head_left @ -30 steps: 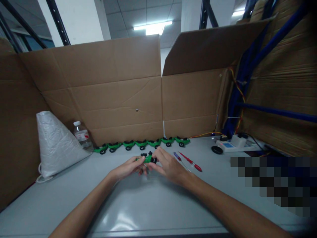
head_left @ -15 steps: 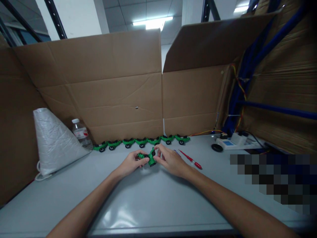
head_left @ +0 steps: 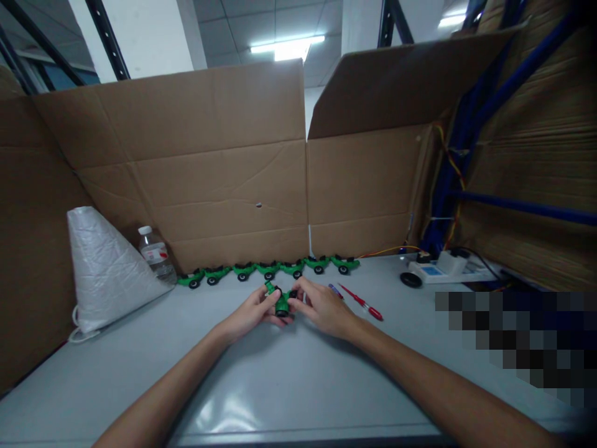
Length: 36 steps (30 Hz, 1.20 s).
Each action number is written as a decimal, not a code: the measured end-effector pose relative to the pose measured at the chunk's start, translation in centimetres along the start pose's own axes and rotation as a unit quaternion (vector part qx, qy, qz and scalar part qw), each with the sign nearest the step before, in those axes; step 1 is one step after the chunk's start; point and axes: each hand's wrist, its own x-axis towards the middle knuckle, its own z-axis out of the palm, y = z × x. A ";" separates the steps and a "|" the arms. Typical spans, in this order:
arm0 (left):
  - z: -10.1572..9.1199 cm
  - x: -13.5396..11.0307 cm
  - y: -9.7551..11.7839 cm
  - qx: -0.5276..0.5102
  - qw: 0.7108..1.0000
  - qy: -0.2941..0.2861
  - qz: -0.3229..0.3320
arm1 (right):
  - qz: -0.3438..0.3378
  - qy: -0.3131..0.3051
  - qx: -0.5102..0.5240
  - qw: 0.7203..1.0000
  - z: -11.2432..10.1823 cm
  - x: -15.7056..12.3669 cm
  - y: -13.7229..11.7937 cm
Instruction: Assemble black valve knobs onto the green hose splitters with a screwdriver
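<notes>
Pinching a green toy vehicle [head_left: 282, 305] are fingers of the left hand [head_left: 249, 314] and right hand [head_left: 323, 308]; at ten o'clock, a plastic bottle [head_left: 157, 256] bears an unreadable label [head_left: 154, 252].

No writing can be read. The white-and-red wrapped label [head_left: 155, 252] on the clear, white-capped plastic bottle [head_left: 164, 270] shows marks too small to decipher; the blue rectangular patch [head_left: 433, 271] on the white oblong power strip [head_left: 474, 274] is blurred.
</notes>
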 end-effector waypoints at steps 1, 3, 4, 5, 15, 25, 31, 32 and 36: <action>0.1 -0.1 0.0 -0.001 1.000 -0.003 -0.004 | 0.000 -0.003 0.001 1.000 0.1 0.0 0.0; 0.1 -0.1 0.0 -0.002 1.000 0.002 -0.002 | 0.004 -0.007 0.002 1.000 0.3 -0.1 0.1; 0.1 -0.1 0.1 -0.001 1.000 0.007 0.001 | 0.009 -0.008 0.001 1.000 0.4 -0.1 0.1; 0.1 -0.1 0.1 0.000 1.000 0.012 0.005 | 0.015 -0.007 -0.002 1.000 0.5 -0.1 0.2; 0.2 -0.1 0.1 0.029 0.999 0.012 0.039 | 0.015 -0.010 -0.002 1.000 0.3 -0.1 0.7; -0.7 0.5 -0.8 0.117 0.991 0.043 0.051 | 0.013 -0.020 0.000 1.000 0.2 0.0 0.5; -1.2 0.6 -0.6 0.067 0.995 0.065 0.028 | 0.014 -0.026 -0.006 1.000 0.2 -0.1 0.3; -1.2 0.5 -0.4 0.059 0.996 0.064 0.020 | 0.011 -0.029 -0.008 0.999 0.2 -0.1 0.3; -0.9 0.1 0.2 0.041 0.997 0.058 0.009 | 0.013 -0.025 -0.005 1.000 0.2 -0.1 0.4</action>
